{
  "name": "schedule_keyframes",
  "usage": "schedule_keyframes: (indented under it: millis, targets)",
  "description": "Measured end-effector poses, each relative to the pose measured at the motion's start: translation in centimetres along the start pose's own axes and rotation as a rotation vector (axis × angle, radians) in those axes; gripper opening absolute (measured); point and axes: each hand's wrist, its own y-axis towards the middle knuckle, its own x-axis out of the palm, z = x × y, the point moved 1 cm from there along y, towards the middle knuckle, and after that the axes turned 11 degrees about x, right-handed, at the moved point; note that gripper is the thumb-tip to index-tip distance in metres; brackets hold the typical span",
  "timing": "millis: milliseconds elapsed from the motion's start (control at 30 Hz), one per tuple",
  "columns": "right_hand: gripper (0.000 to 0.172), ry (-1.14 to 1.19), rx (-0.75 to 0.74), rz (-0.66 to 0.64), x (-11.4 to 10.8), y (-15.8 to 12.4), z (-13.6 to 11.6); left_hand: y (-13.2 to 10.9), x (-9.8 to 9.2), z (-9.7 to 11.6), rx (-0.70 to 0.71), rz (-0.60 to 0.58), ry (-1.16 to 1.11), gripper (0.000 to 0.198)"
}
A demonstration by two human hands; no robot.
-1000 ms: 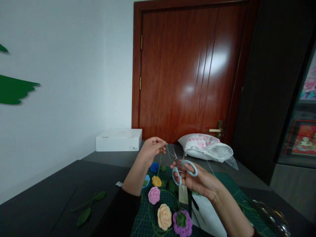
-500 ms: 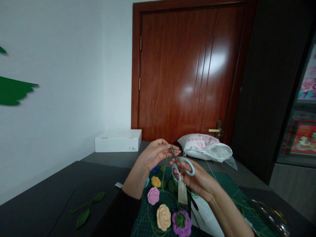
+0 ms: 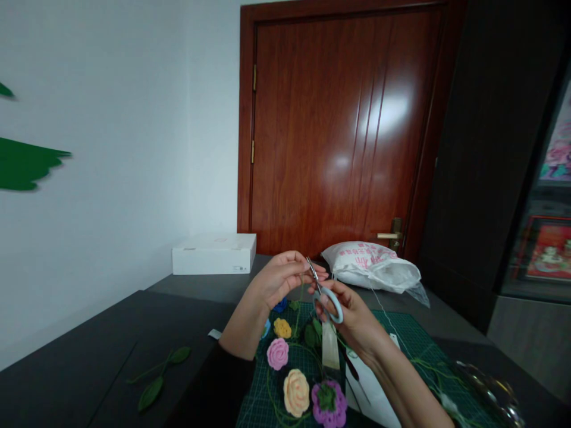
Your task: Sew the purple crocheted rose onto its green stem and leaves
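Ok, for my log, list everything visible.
table: one, grey, below
mat: one, green, table
flowers: six, mixed, mat
leaves: several, green, mat, table
strip: one, cream, mat
paper: one, white, mat
tools: two, dark, near paper
shiny object: one, silvery, right
box: one, white, rear left
bag: one, white, rear right
door: one, brown, rear
cabinet: one, dark, right
decor: two, green, wall
scissors: one, blue-handled, held
yarn: uncountable, green, held, mat
left hand, right hand: two, bare, centre

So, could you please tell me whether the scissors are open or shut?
Shut, or very nearly: the scissors in the right hand show blades lying close together and finger loops drawn near each other.
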Motion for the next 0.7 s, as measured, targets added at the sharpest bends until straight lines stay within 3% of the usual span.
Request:
schedule_keyframes:
  millis: [700]
  targets:
    - [0.035,-0.082,-0.038,-0.029,0.14,-0.35,-0.47,-0.19,0.29,0.86,0.019,-0.045,0.024,0.021]
